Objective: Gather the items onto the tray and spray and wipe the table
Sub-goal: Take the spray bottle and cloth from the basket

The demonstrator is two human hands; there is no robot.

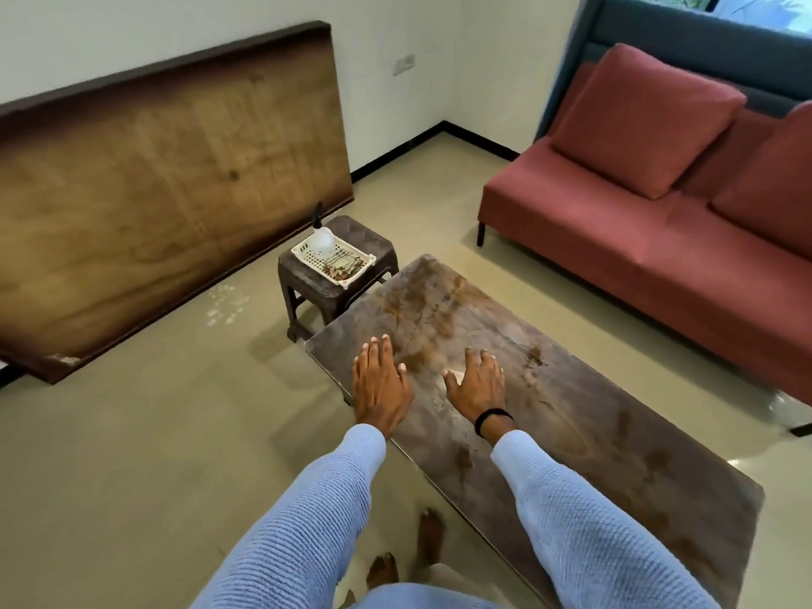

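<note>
Both hands are empty here, nothing gripped. The left hand (381, 386) hovers flat with fingers straight and close together, right at the table's near-left edge. The right hand (476, 384) has its fingers loosely spread and slightly curled over the tabletop, with a black band (491, 418) around the wrist. Can't tell if either palm actually touches the surface. Two chunky ribbed-knit sleeves (584, 529), pale blue.

The table (571, 432) is a long rectangle with a smooth, glossy top, grey-brown and blotched with rusty patches and smears.

Just past its far corner there's one small dark plastic stool (307, 285), square-ish with a quilted-looking top. On it sits one white perforated plastic tray (364, 263), rectangular, holding one round clear spray bottle (320, 239) with a black nozzle, plus a pile of brownish bits I can't make out.

One big wooden board (167, 169) with a dark rim leans on the wall. On the right, one red fabric sofa (659, 257) with two matching square cushions (646, 120).

Two bare feet (428, 538) on the beige polished floor.
</note>
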